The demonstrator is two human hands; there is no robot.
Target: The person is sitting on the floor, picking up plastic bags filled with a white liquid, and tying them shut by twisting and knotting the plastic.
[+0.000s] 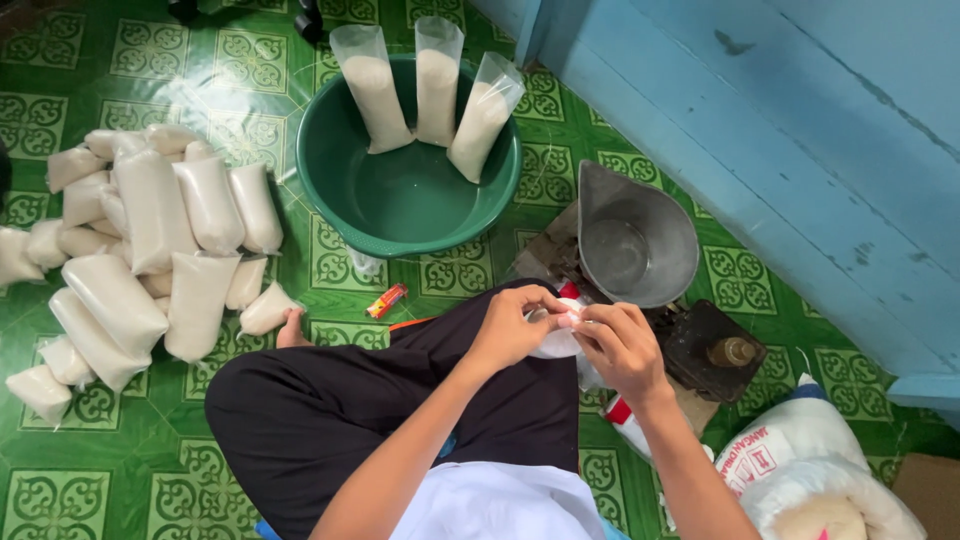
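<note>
Plastic bag (556, 335) (over lap) | left hand (512, 328) pinching it | right hand (620, 345) curled, fingers gripping it

Head camera, steep downward view, close over lap

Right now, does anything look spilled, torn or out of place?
Nothing spilled. Three open clear bags of white grain lean unsealed in the green plastic basin; a small red lighter lies loose on the tiles.
</note>
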